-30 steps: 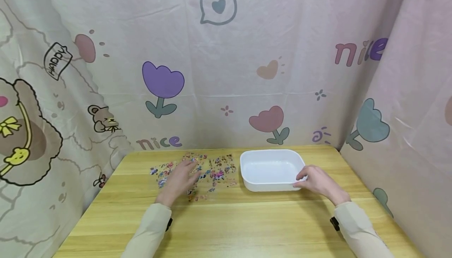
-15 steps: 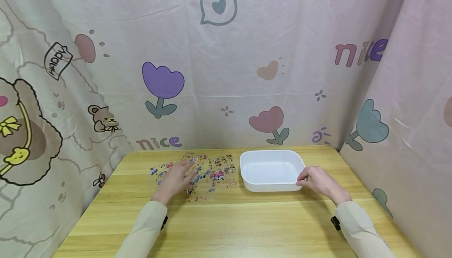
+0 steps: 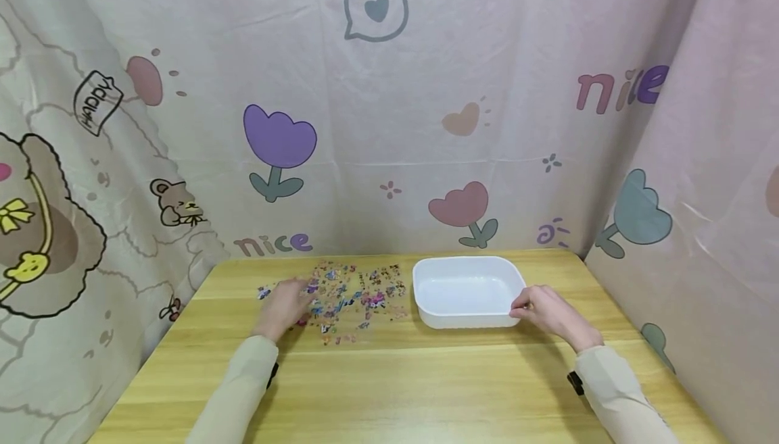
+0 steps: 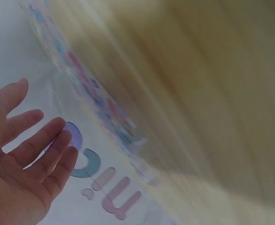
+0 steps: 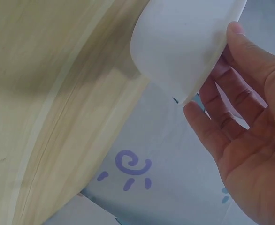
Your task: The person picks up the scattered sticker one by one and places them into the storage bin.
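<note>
In the head view my left hand is low over the left part of a spread of small multicoloured pieces. Its fingers are loosely extended in the left wrist view, holding nothing; the colourful pieces show as a blurred strip beyond the fingertips. My right hand pinches the near right corner of a white rectangular plastic tub. The right wrist view has the thumb on the rim of the tub and the fingers curled under it. No contents show in the tub. Some pieces are hidden beneath the left hand.
Both stand on a light wooden table. A printed fabric curtain rises behind the table and along both sides. The pieces lie left of the tub, with a narrow strip of wood between.
My left hand has moved left and slightly toward me, uncovering pieces in the middle of the spread. My right fingers have closed in on the tub's corner; the tub has stayed in place.
</note>
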### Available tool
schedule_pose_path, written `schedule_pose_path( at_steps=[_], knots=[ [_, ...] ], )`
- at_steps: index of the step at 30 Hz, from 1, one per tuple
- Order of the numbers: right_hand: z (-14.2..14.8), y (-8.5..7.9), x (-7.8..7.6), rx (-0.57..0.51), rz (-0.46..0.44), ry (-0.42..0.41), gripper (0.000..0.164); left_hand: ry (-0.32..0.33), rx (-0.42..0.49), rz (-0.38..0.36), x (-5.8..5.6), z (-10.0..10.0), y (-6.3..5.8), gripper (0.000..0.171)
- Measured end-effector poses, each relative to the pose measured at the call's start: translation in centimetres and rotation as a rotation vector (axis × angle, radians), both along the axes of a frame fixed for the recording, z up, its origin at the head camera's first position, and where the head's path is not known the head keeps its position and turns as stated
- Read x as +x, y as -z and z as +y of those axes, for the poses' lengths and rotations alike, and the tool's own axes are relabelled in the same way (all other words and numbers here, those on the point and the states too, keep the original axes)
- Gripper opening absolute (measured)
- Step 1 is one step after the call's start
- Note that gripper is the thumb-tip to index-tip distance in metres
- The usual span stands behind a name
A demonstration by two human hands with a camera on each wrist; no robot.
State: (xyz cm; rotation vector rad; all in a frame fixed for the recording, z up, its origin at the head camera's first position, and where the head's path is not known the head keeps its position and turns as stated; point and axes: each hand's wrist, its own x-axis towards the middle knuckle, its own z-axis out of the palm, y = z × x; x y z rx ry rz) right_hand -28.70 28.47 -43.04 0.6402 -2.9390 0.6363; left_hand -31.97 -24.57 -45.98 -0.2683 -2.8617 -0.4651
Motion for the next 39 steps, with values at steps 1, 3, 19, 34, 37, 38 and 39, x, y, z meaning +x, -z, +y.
schedule_pose_path(
  at_steps=[1, 3, 19, 34, 37, 38, 39],
  knots=[
    [0.0, 0.0, 0.0, 0.004, 0.002, -0.005, 0.007, -0.011, -0.005, -0.007, -0.1, -0.3, 0.2, 0.043],
    [-0.1, -0.1, 0.0, 0.007, 0.008, -0.012, 0.007, -0.022, -0.011, -0.010, -0.2, -0.9, 0.4, 0.043],
    [0.1, -0.5, -0.1, 0.005, 0.011, -0.036, 0.003, -0.239, -0.035, -0.147, -2.1, -5.4, 0.5, 0.059],
    [-0.2, -0.3, 0.1, -0.024, -0.032, -0.017, 0.004, -0.314, -0.038, -0.355, -2.6, -7.6, 0.9, 0.058],
    [-0.2, -0.3, 0.1, -0.027, -0.042, -0.007, 0.004, -0.313, -0.038, -0.367, -2.8, -7.7, 0.9, 0.056],
    [-0.1, -0.3, 0.1, -0.026, -0.039, -0.004, 0.004, -0.307, -0.033, -0.369, -2.9, -7.7, 0.8, 0.055],
    [-0.1, -0.3, 0.1, -0.026, -0.035, 0.000, 0.004, -0.300, -0.025, -0.370, -3.1, -7.8, 0.8, 0.055]
  ],
)
